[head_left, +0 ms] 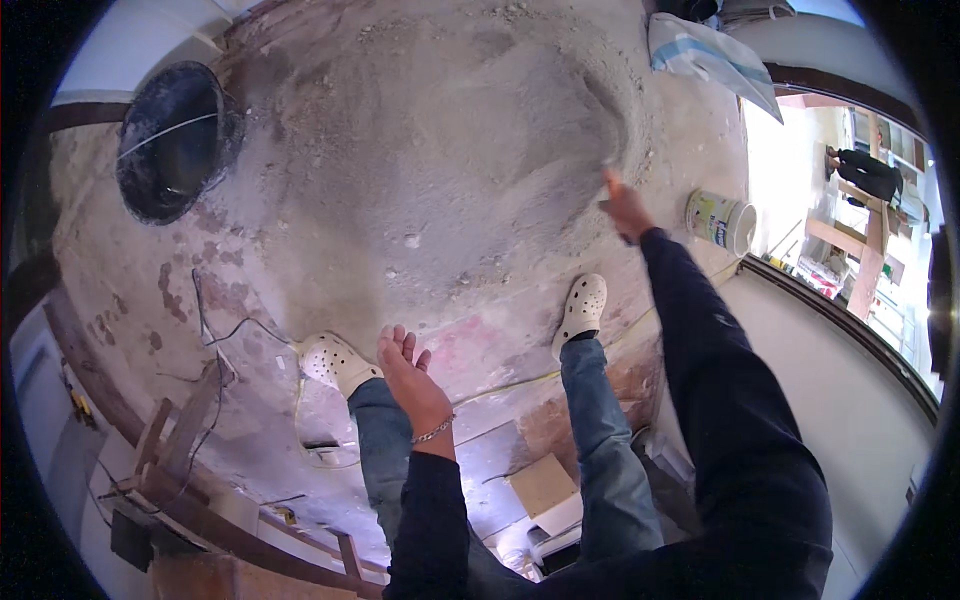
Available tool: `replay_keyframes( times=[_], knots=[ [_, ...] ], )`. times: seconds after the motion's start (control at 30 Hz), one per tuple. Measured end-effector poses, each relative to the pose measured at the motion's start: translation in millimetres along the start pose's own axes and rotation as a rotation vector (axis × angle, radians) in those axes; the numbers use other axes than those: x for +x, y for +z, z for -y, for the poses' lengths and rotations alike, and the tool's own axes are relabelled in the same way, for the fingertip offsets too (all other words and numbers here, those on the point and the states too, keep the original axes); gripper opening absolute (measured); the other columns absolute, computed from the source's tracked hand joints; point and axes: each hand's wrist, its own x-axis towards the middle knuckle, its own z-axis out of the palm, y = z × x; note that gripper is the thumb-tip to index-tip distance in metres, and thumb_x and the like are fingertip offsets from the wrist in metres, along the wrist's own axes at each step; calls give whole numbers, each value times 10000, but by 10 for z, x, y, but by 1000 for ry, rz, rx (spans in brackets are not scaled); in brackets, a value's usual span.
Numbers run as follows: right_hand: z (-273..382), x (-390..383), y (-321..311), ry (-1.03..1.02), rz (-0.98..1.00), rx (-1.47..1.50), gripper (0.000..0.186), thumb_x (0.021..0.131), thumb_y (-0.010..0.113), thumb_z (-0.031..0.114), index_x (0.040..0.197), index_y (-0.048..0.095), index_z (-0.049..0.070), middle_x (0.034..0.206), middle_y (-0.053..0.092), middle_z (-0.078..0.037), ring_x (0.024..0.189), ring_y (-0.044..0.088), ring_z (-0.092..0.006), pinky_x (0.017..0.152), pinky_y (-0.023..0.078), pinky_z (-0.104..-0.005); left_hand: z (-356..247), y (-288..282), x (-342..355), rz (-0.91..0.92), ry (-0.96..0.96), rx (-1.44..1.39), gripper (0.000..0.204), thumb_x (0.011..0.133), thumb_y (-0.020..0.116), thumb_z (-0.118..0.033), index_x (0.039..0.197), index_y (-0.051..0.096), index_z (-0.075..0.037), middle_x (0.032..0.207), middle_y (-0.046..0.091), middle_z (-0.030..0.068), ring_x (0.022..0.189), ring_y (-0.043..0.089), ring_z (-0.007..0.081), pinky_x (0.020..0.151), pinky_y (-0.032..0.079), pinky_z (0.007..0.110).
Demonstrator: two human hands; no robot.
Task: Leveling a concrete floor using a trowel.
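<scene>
As I look down through the head camera, the person's bare right hand (627, 215) grips an orange-handled hand tool (611, 183) at the right side of a broad, shallow spread of grey powder (440, 150). Its fingers look wrapped around the handle, though the tool's far end is too small for me to make out. The bare left hand (415, 388), a silver chain bracelet (433, 430) at its wrist, hangs palm up with its fingers loosely curled and slightly apart.

Around the powder I see a round black bucket (135, 185) at the upper left, a white sack with a blue stripe (700, 52) at the upper right, and a white plastic tub with a green-and-yellow label (710, 218) near the right wrist. Two cream perforated clogs (583, 303) stand along the near side. A thin dark cable (198, 300) trails over the floor at left, close to a brown wooden frame (180, 440).
</scene>
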Motion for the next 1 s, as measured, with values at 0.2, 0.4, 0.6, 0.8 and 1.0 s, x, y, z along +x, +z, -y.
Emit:
replay_keyframes(
  times=[0.2, 0.4, 0.6, 0.8, 1.0],
  knots=[
    [1633, -261, 620, 641, 361, 1160, 195, 829, 648, 133, 838, 464, 69, 580, 424, 17, 415, 428, -110, 372, 383, -310, -62, -111, 18, -11, 24, 28, 546, 965, 381, -444, 1362, 417, -71, 1340, 491, 102, 1150, 493, 204, 896, 400, 350],
    [1760, -482, 398, 217, 143, 450, 214, 843, 608, 163, 910, 475, 10, 660, 592, -167, 528, 610, -296, 476, 468, -430, 12, 109, -34, 23, 30, 83, 552, 973, 359, -445, 1375, 403, -68, 1364, 473, 113, 1170, 486, 216, 899, 396, 355],
    [2055, -816, 48, 207, 75, 372, 298, 863, 598, 245, 1027, 516, 10, 872, 613, -289, 865, 572, -497, 701, 457, -527, 209, 26, 39, 9, 77, 104, 576, 966, 364, -464, 1380, 396, -64, 1387, 457, 127, 1197, 476, 238, 902, 394, 368],
    [871, -1121, 163, 310, -287, 422, 371, 881, 579, 290, 1154, 569, 38, 1010, 635, -247, 918, 615, -423, 762, 485, -480, 123, -99, 57, -42, 44, 91, 608, 960, 366, -494, 1386, 388, -60, 1389, 456, 128, 1198, 474, 239, 916, 386, 365],
    [-550, -932, 447, 271, -145, 219, 288, 797, 650, 174, 1004, 588, -17, 695, 600, -139, 594, 601, -235, 559, 466, -394, 188, 117, -54, 31, -16, 51, 616, 960, 371, -506, 1380, 396, -56, 1370, 472, 121, 1183, 478, 229, 916, 384, 361]
  ],
)
